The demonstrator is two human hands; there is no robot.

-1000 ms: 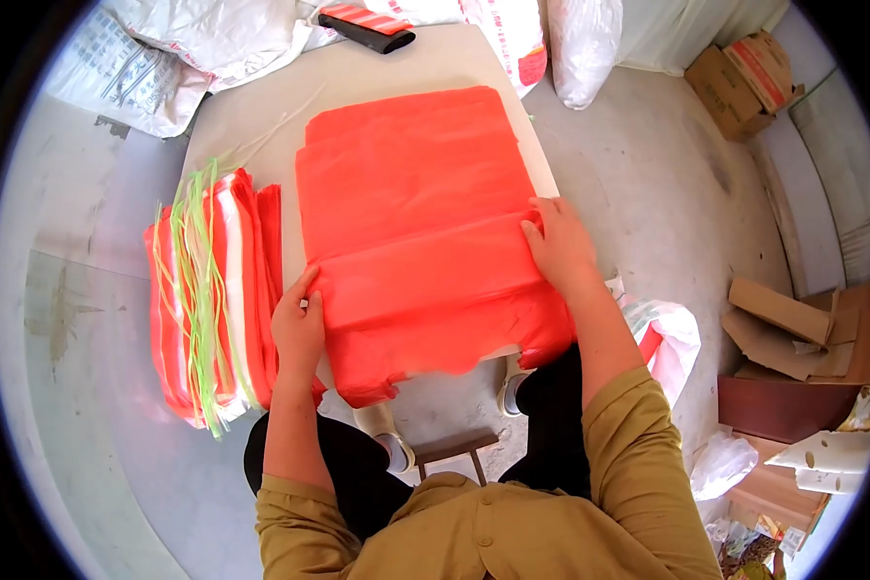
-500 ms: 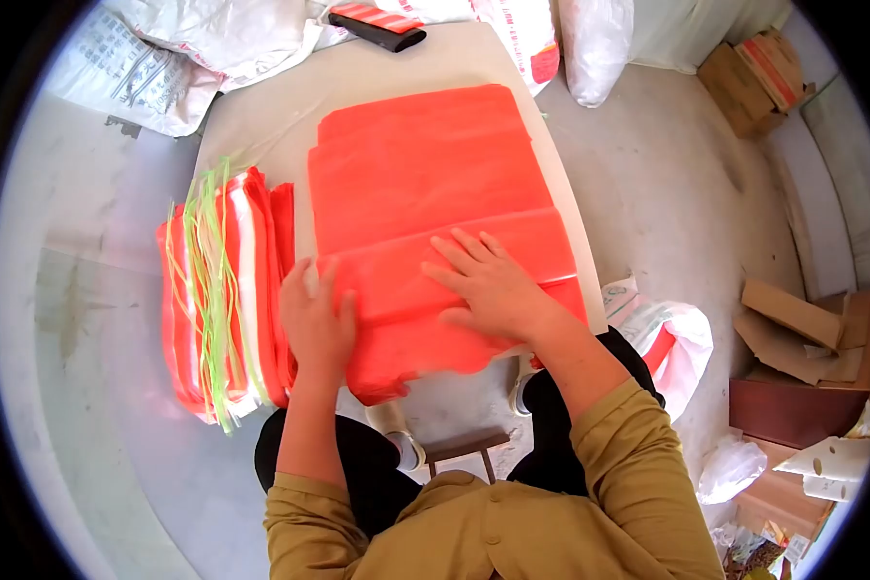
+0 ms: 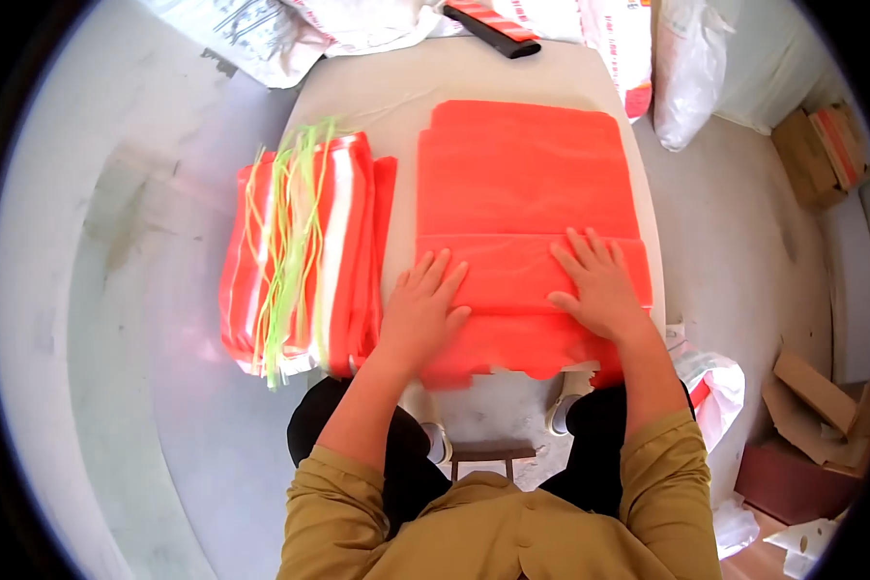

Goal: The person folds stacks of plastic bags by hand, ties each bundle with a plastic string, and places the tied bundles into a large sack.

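Note:
Red plastic sheets (image 3: 527, 174) lie in a flat stack on the beige table (image 3: 377, 87), with a folded band across the lower part and a ragged edge hanging toward me. On the left side of that band rests my left hand (image 3: 423, 309), fingers spread. My right hand (image 3: 597, 285) lies flat on its right side, fingers also spread. Neither hand grips anything. Left of the sheets is a pile of red and white striped bags (image 3: 343, 242), with thin green strings (image 3: 290, 242) draped over it.
White sacks (image 3: 358, 19) and a black and red striped roll (image 3: 493, 31) are at the table's far edge. An open white bag (image 3: 715, 387) stands on the floor at right, near cardboard boxes (image 3: 812, 406). A stool (image 3: 493, 454) is between my legs.
My right hand has left the sheets' right edge, crossed to the middle, then moved back right. My left hand has moved from the left edge onto the band. The view has shifted.

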